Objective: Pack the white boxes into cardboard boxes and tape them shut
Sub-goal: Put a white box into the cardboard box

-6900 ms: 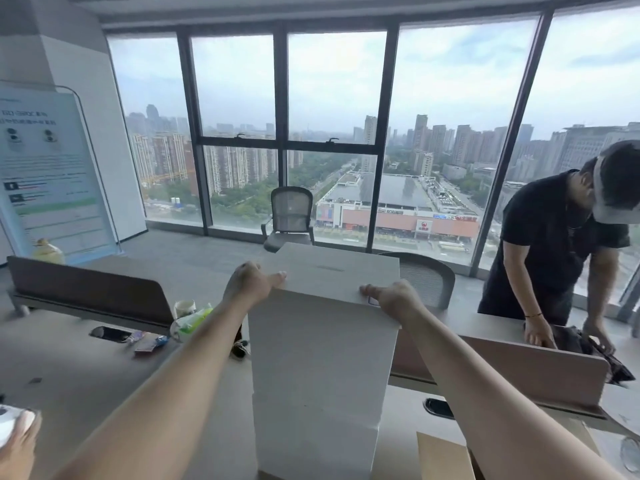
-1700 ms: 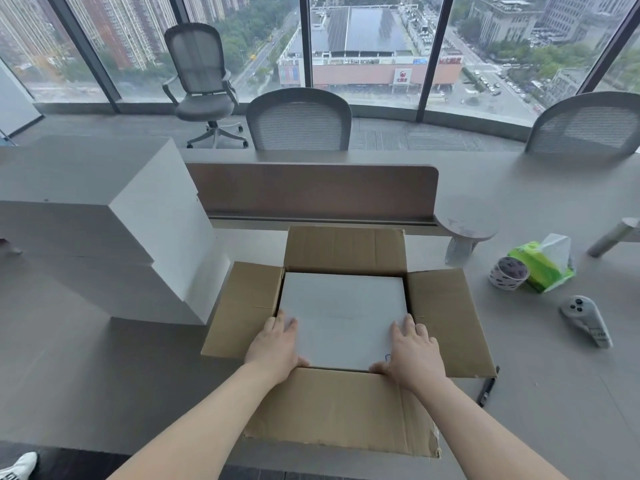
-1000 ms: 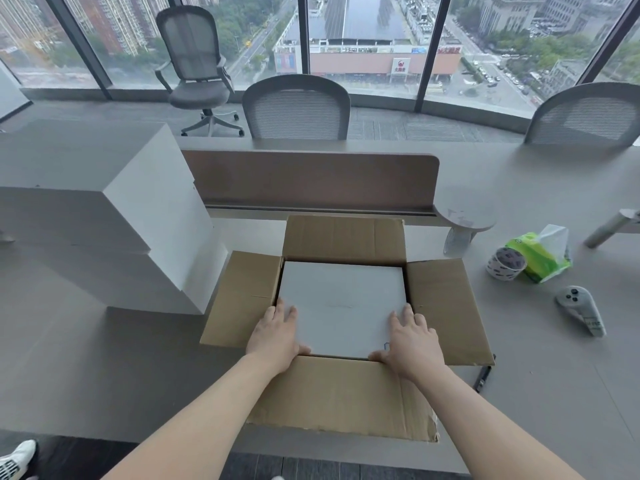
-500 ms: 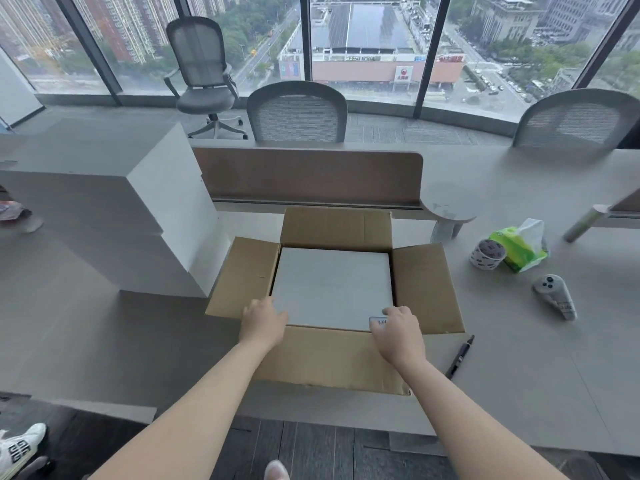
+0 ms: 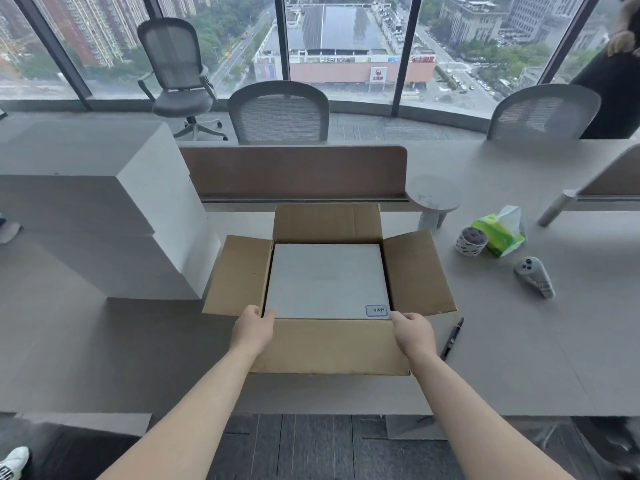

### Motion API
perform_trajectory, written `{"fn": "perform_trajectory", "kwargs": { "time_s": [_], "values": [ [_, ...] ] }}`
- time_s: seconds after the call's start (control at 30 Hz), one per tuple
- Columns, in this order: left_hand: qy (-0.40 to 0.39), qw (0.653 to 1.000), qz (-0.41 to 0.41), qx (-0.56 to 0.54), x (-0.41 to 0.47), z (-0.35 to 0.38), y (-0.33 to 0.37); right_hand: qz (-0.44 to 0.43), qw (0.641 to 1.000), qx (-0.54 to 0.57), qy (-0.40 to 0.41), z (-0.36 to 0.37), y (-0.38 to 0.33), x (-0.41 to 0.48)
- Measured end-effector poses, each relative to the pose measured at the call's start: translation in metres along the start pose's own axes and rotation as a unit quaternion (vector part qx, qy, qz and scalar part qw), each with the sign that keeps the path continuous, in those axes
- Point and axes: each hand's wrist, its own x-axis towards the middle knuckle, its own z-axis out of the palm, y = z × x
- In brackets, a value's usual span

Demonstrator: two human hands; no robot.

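Observation:
An open cardboard box (image 5: 329, 344) stands on the grey table, all its flaps spread outward. A white box (image 5: 325, 278) lies flat inside it, with a small handwritten label at its near right corner. My left hand (image 5: 254, 325) curls its fingers over the near left corner of the cardboard box's rim, where the near flap folds. At the near right corner my right hand (image 5: 412, 332) does the same. A stack of white boxes (image 5: 104, 209) stands on the table to the left, touching the left flap.
To the right of the box lie a tape roll (image 5: 471, 240), a green tissue pack (image 5: 498, 230), a white controller (image 5: 533, 275) and a black pen (image 5: 452, 337). A brown divider (image 5: 294, 171) runs behind the box. Another person (image 5: 616, 91) stands at far right.
My hands have slid off the top of the white box and apart, to the near corners of the cardboard box's rim. The white box's label now shows.

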Motion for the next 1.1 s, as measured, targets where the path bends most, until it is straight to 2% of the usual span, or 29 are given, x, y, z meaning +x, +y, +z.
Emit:
{"fn": "perform_trajectory", "kwargs": {
  "time_s": [0.13, 0.27, 0.33, 0.5, 0.7, 0.87, 1.1],
  "values": [
    [0.010, 0.998, 0.028, -0.048, -0.004, 0.000, -0.004, -0.018, 0.999, 0.036, 0.014, 0.004, 0.003, -0.009],
    [0.035, 0.993, 0.117, 0.003, -0.010, 0.005, -0.004, -0.064, 0.998, -0.023, 0.000, 0.012, 0.005, -0.017],
    [0.022, 0.988, 0.148, 0.036, -0.010, 0.006, -0.001, -0.085, 0.993, -0.076, -0.007, 0.014, 0.004, -0.017],
    [-0.069, 0.983, 0.121, 0.122, 0.002, 0.007, -0.001, -0.128, 0.968, -0.212, -0.032, 0.015, 0.003, -0.014],
    [-0.083, 0.980, 0.114, 0.142, 0.008, 0.013, -0.004, -0.150, 0.932, -0.323, -0.064, 0.020, 0.004, -0.010],
    [-0.083, 0.981, 0.120, 0.129, 0.007, 0.004, -0.004, -0.112, 0.940, -0.306, -0.102, 0.012, 0.001, -0.017],
    [-0.075, 0.980, 0.128, 0.132, -0.003, -0.023, -0.009, -0.060, 0.965, -0.253, -0.024, -0.003, -0.010, -0.042]
  ]
}}
